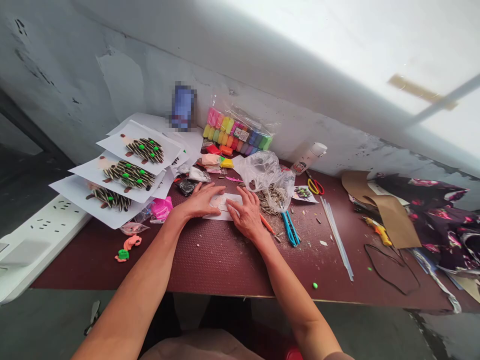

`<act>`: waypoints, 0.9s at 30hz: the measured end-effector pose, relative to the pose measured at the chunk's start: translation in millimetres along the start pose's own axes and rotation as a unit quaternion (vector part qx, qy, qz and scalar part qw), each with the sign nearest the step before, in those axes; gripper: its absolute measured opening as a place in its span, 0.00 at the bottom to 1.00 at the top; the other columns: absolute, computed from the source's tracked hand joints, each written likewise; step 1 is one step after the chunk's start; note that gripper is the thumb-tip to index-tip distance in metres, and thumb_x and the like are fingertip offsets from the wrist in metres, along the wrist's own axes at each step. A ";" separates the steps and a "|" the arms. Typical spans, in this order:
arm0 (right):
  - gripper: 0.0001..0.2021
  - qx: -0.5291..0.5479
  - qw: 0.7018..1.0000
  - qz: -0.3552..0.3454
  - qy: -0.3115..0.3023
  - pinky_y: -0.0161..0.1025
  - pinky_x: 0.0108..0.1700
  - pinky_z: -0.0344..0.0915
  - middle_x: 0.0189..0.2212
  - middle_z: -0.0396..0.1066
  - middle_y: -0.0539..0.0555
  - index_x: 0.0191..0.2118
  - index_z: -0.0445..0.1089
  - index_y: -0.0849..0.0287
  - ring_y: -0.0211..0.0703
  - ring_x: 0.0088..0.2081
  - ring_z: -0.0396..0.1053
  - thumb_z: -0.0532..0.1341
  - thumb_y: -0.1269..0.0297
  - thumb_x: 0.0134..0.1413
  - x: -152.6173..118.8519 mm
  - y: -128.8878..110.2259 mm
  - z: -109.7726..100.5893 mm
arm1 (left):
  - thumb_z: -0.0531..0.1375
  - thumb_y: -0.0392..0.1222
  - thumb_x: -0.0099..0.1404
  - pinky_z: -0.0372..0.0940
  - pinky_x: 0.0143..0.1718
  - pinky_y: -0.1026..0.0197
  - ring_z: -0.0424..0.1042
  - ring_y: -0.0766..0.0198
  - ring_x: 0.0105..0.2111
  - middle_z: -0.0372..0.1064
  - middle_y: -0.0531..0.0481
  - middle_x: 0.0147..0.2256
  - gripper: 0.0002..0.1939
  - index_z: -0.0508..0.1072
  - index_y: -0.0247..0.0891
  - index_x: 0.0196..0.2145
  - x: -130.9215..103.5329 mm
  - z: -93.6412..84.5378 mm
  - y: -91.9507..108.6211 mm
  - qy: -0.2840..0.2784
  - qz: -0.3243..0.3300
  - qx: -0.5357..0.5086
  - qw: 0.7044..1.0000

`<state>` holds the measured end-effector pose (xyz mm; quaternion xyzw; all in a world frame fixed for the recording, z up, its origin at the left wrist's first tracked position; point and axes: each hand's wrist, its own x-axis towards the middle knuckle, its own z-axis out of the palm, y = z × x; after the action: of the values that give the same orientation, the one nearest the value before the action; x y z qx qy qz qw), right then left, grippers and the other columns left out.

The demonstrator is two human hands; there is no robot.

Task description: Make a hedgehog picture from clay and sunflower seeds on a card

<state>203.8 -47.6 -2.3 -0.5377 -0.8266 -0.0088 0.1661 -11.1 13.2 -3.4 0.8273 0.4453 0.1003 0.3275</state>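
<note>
A small white sheet (224,215) lies on the dark red table, with a pale shape on it that is hard to make out. My left hand (201,201) rests at the sheet's left side, fingers apart and bent over it. On its right side, my right hand (245,211) touches the paper with fingers spread. Neither hand grips anything. Just beyond my right hand lies a heap of striped seeds (270,200), partly under a clear plastic bag (262,170). An orange pen-like tool (267,223) and a blue cutter (290,229) are beside that hand.
Sheets with seed-covered hedgehogs (129,175) are stacked at left, near a white power strip (41,235). Behind are packs of coloured clay (236,132). To the right lie scissors (315,186), clear sticks (337,240), a yellow glue gun (380,232) and dark flowered cloth (442,215).
</note>
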 end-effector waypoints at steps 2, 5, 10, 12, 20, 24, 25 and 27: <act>0.14 -0.006 1.000 -0.006 -0.007 0.60 0.69 0.47 0.69 0.59 0.59 0.53 0.78 0.48 0.56 0.71 0.52 0.58 0.59 0.70 -2.8 -0.5 -1.8 | 0.64 0.52 0.58 0.33 0.73 0.37 0.42 0.46 0.74 0.63 0.44 0.67 0.44 0.57 0.44 0.69 -0.3 0.1 0.4 0.000 0.000 0.002 1.000; 0.14 -0.013 1.000 -0.015 -0.019 0.60 0.69 0.46 0.69 0.59 0.58 0.54 0.78 0.47 0.57 0.71 0.50 0.59 0.58 0.69 -4.2 -2.8 -2.1 | 0.63 0.52 0.59 0.33 0.73 0.37 0.42 0.46 0.74 0.63 0.45 0.67 0.43 0.57 0.45 0.69 -0.6 0.6 1.0 0.002 0.003 0.010 1.000; 0.14 -0.023 0.999 -0.012 -0.024 0.61 0.69 0.47 0.68 0.60 0.58 0.55 0.77 0.47 0.58 0.71 0.51 0.60 0.57 0.68 -1.0 -6.9 0.5 | 0.61 0.50 0.59 0.34 0.73 0.37 0.42 0.46 0.74 0.62 0.45 0.67 0.41 0.58 0.44 0.69 -1.6 -0.2 2.8 0.001 0.002 0.010 1.000; 0.15 -0.027 0.999 -0.009 -0.028 0.61 0.69 0.47 0.68 0.60 0.58 0.55 0.76 0.47 0.58 0.70 0.51 0.59 0.56 0.68 1.2 -8.4 0.6 | 0.62 0.50 0.59 0.33 0.73 0.37 0.42 0.46 0.74 0.62 0.44 0.67 0.42 0.58 0.43 0.69 -1.8 -0.6 3.3 0.000 0.002 0.007 1.000; 0.14 0.002 0.999 0.010 -0.031 0.58 0.70 0.48 0.69 0.58 0.59 0.54 0.78 0.48 0.56 0.71 0.51 0.58 0.58 0.70 2.7 -11.5 0.6 | 0.61 0.50 0.59 0.32 0.72 0.36 0.42 0.46 0.74 0.60 0.45 0.68 0.41 0.58 0.44 0.69 0.3 0.9 -1.2 -0.004 0.008 0.008 1.000; 0.14 0.012 1.000 -0.012 -0.022 0.59 0.69 0.49 0.69 0.58 0.58 0.54 0.78 0.45 0.55 0.71 0.50 0.58 0.58 0.70 -0.2 -13.7 0.2 | 0.60 0.51 0.60 0.33 0.73 0.36 0.42 0.46 0.74 0.60 0.46 0.69 0.41 0.57 0.45 0.69 -0.2 1.1 -3.9 -0.007 0.014 0.008 1.000; 0.14 0.012 1.000 -0.014 -0.025 0.59 0.69 0.49 0.69 0.58 0.58 0.54 0.78 0.45 0.56 0.71 0.50 0.58 0.58 0.70 -0.4 -14.5 0.1 | 0.60 0.52 0.60 0.33 0.73 0.37 0.42 0.46 0.74 0.59 0.46 0.69 0.41 0.57 0.45 0.70 -0.5 1.0 -4.5 -0.007 0.014 0.008 1.000; 0.14 0.012 0.999 -0.014 -0.034 0.60 0.69 0.49 0.69 0.59 0.58 0.54 0.77 0.46 0.56 0.71 0.50 0.58 0.57 0.69 -0.4 -16.1 -0.1 | 0.59 0.52 0.61 0.33 0.73 0.38 0.41 0.47 0.74 0.57 0.46 0.70 0.41 0.57 0.45 0.70 -1.1 0.2 -5.7 -0.010 0.014 0.011 1.000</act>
<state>189.6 -54.7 0.3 -0.5241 -0.8392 0.0169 0.1441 -15.5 14.4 -7.1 0.8379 0.4313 0.0921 0.3216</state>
